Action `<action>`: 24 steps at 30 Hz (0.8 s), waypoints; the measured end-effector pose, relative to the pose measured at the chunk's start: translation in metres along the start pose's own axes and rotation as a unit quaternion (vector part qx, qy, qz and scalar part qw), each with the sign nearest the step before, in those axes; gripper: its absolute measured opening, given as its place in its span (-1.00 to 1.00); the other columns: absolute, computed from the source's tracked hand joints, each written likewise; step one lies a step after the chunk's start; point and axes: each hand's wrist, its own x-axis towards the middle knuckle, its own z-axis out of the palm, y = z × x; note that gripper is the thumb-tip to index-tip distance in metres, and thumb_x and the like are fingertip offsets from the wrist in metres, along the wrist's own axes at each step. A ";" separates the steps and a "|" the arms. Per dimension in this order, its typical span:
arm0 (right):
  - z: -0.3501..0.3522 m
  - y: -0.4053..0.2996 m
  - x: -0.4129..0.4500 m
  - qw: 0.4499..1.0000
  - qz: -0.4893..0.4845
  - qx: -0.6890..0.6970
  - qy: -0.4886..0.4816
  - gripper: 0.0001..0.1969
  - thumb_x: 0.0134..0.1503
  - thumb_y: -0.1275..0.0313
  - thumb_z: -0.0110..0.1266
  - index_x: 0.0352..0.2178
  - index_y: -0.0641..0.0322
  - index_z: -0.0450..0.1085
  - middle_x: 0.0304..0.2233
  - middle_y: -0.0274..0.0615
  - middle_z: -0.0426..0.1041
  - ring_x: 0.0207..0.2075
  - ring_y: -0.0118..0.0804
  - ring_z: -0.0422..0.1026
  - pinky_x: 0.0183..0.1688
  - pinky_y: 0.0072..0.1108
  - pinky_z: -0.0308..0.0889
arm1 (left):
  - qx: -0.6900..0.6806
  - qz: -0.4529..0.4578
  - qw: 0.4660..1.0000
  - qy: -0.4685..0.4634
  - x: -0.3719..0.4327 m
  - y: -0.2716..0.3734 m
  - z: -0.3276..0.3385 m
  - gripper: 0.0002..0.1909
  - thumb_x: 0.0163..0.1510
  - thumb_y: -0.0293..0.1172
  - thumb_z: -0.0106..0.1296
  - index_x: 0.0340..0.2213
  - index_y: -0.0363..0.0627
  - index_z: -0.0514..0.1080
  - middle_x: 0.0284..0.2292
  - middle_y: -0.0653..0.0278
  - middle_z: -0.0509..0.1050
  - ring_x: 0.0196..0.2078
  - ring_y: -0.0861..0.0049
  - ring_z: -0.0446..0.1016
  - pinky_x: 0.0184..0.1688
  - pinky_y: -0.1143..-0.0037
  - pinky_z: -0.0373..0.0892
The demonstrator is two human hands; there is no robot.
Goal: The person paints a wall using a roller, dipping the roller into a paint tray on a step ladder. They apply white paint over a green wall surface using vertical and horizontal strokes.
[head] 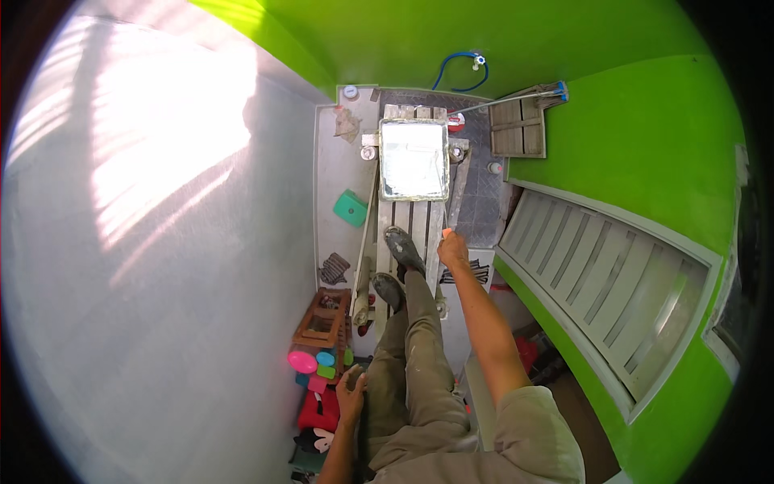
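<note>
My right hand (452, 249) is closed around the orange handle (447, 233) of what looks like a paint roller. From the handle a thin metal rod runs up towards a paint-smeared rectangular tray (447, 181) holding bright white paint. Glare hides most of the tool's far end. The tray rests on a wooden plank platform (401, 213), ahead of my dark, paint-spotted shoes (404, 248). My left hand (351, 388) hangs beside my left thigh, fingers apart and holding nothing.
Green walls (611, 115) and a grey wall (211, 302) enclose the platform. A louvred door (580, 260) stands right. On the floor are a teal container (351, 208) and a wooden rack (320, 320). A blue hose (444, 63) hangs from a tap.
</note>
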 end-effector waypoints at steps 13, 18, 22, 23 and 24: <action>-0.016 -0.008 -0.063 1.000 0.006 -0.011 -0.017 -0.69 0.13 0.34 0.04 -0.26 0.48 0.41 -0.21 0.32 0.50 -0.11 0.23 0.49 -0.06 -0.16 0.41 | -0.022 0.012 1.000 0.010 -0.001 0.009 0.003 -0.62 0.17 -0.39 0.11 0.00 -0.30 0.41 -0.14 0.22 0.52 -0.19 0.60 0.50 -0.25 0.60 0.44; -0.031 -0.015 -0.027 1.000 0.008 -0.025 -0.013 -0.72 0.14 0.36 0.00 -0.18 0.35 0.38 -0.18 0.23 0.51 -0.09 0.22 0.49 -0.05 -0.16 0.42 | -0.008 0.007 1.000 -0.011 0.003 0.008 -0.002 -0.56 0.20 -0.36 0.10 0.06 -0.28 0.34 -0.08 0.20 0.49 -0.12 0.50 0.51 -0.18 0.52 0.46; -0.041 -0.002 -0.059 0.999 -0.003 -0.036 0.000 -0.68 0.17 0.31 0.01 -0.20 0.43 0.37 -0.22 0.27 0.51 -0.12 0.25 0.50 -0.07 -0.13 0.42 | -0.041 0.004 0.999 0.020 0.000 0.012 -0.001 -0.62 0.17 -0.40 0.13 -0.01 -0.30 0.42 -0.19 0.27 0.51 -0.22 0.62 0.50 -0.25 0.59 0.45; -0.042 0.004 -0.070 0.999 -0.002 -0.042 -0.008 -0.67 0.17 0.30 0.01 -0.20 0.43 0.36 -0.23 0.28 0.51 -0.14 0.25 0.50 -0.08 -0.12 0.42 | -0.044 0.005 0.999 0.021 -0.001 0.013 0.000 -0.62 0.17 -0.40 0.13 -0.01 -0.30 0.42 -0.19 0.27 0.51 -0.22 0.62 0.50 -0.25 0.59 0.45; -0.043 0.013 -0.078 0.999 0.002 -0.047 -0.015 -0.66 0.17 0.30 0.02 -0.19 0.44 0.36 -0.24 0.29 0.51 -0.15 0.26 0.51 -0.09 -0.11 0.42 | -0.043 0.000 0.999 0.021 -0.001 0.015 0.001 -0.62 0.17 -0.40 0.13 -0.01 -0.30 0.41 -0.19 0.27 0.51 -0.22 0.62 0.50 -0.25 0.59 0.45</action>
